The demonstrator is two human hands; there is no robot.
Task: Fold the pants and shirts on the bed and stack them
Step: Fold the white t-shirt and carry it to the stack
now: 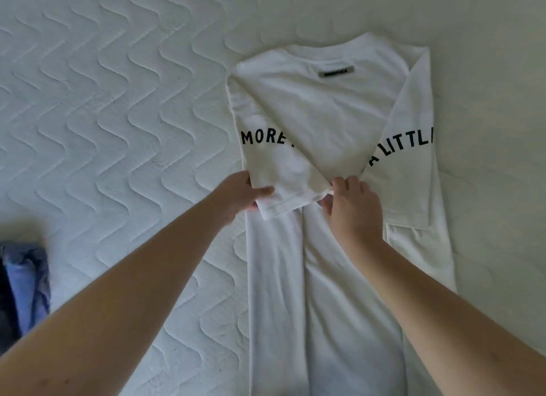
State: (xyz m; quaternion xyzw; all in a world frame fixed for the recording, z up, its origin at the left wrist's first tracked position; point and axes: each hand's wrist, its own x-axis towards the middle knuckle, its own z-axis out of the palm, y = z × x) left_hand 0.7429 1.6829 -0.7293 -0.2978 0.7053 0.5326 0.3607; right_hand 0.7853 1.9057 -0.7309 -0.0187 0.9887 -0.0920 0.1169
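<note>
Left hand (pixel 240 196) and right hand (pixel 350 202) each pinch the sleeve (pixel 280 171) hem, at shirt's (pixel 331 114) nine o'clock, to lay it flat inward.

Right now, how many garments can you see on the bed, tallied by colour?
White: 1, the T-shirt, both sleeves folded in, gripped by the left hand and right hand.
Blue: 1, a garment at the left edge, kind unclear.
Total: 2
</note>
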